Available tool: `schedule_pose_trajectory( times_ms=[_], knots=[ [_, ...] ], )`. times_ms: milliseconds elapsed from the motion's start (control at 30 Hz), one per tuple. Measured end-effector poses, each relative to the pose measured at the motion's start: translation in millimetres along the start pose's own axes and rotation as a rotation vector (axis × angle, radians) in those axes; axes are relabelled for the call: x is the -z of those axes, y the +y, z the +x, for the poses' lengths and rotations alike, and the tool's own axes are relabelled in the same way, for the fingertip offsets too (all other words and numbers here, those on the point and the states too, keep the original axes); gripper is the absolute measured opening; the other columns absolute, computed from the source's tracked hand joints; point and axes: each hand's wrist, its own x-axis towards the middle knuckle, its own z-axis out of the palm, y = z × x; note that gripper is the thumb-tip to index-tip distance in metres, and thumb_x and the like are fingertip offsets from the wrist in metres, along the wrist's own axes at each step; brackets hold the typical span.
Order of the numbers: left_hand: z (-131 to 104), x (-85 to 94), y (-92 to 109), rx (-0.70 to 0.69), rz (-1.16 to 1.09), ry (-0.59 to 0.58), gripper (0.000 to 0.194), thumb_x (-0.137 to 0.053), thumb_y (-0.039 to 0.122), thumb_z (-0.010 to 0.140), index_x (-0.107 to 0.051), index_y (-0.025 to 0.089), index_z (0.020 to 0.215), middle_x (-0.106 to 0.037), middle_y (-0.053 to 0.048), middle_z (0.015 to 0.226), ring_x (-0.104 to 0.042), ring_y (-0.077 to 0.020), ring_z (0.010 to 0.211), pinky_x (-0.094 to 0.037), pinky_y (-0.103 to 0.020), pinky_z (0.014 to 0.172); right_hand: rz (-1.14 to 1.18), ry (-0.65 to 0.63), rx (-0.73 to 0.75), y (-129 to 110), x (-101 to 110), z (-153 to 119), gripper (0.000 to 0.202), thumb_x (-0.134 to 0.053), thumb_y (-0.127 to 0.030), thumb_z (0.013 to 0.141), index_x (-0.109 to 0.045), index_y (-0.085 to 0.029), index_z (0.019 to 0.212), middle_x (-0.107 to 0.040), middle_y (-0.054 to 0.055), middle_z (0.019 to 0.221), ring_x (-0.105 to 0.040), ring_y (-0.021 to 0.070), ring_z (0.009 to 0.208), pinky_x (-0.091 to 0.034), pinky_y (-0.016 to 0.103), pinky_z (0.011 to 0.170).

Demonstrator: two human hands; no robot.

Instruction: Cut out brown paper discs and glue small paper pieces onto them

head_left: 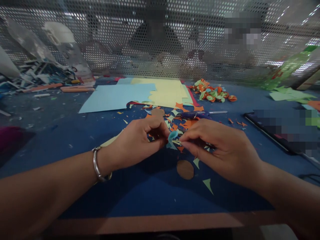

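Observation:
My left hand [136,141], with a silver bangle at its wrist, pinches a small curled piece of light blue paper [172,136] between thumb and forefinger. From the right, my right hand [222,146] closes thumb and forefinger on a thin pale strip [176,142], whose tip meets the blue paper. Whether the strip is paper or a tool I cannot tell. Beneath and behind the fingers lie orange and pale green paper offcuts [187,124]. A brown disc [185,169] rests just below the hands, and another brown disc [158,112] lies behind my left hand.
Blue [117,95] and yellow paper sheets [165,91] lie at the back. Curled paper pieces [212,93] are heaped right of them. A purple-handled tool [192,115], a phone [272,133], a clear bottle [75,56] and a perforated metal screen [112,20] surround the work area.

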Motion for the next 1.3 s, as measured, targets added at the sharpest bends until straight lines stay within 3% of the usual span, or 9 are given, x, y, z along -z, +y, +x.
schedule_pose_trajectory(
  times_ms=[600, 767, 967, 1300],
  knots=[
    [-1.2, -2.2, 2.7, -0.008, 0.033, -0.064, 0.010, -0.062, 0.010, 0.080, -0.069, 0.018, 0.083, -0.072, 0.003, 0.075, -0.065, -0.0079, 0.066, -0.051, -0.019, 0.064, -0.006, -0.015, 0.005, 1.5, -1.8, -0.9, 0.011, -0.062, -0.016, 0.096, -0.073, -0.014, 0.094, -0.072, 0.005, 0.085, -0.065, 0.0151, 0.082, -0.050, 0.028, 0.078],
    [-1.0, -3.1, 5.1, 0.020, 0.029, -0.045, 0.008, -0.064, 0.013, 0.080, -0.070, 0.018, 0.083, -0.072, 0.003, 0.076, -0.065, -0.0086, 0.066, -0.051, -0.019, 0.064, 0.082, -0.032, -0.151, -1.6, -0.3, 1.9, 0.009, -0.064, -0.018, 0.095, -0.073, -0.018, 0.094, -0.072, 0.000, 0.083, -0.065, 0.0113, 0.073, -0.051, 0.024, 0.071],
    [-1.7, -2.9, 4.8, 0.051, 0.057, 0.009, 0.008, -0.066, 0.014, 0.079, -0.071, 0.019, 0.081, -0.072, 0.004, 0.073, -0.063, -0.0084, 0.063, -0.049, -0.019, 0.062, 0.346, -0.026, -0.391, -2.2, -0.3, 6.7, 0.009, -0.064, -0.024, 0.095, -0.072, -0.019, 0.096, -0.073, -0.002, 0.075, -0.063, 0.0079, 0.057, -0.050, 0.019, 0.053],
    [-4.0, -5.0, 7.5, 0.015, 0.139, 0.051, 0.011, -0.065, 0.012, 0.078, -0.072, 0.020, 0.079, -0.071, 0.005, 0.071, -0.061, -0.0073, 0.061, -0.046, -0.019, 0.060, 0.407, -0.055, -0.451, 0.0, -1.6, 6.6, 0.014, -0.070, -0.030, 0.092, -0.072, -0.017, 0.096, -0.073, -0.001, 0.075, -0.066, 0.0079, 0.061, -0.051, 0.017, 0.055]
  ],
)
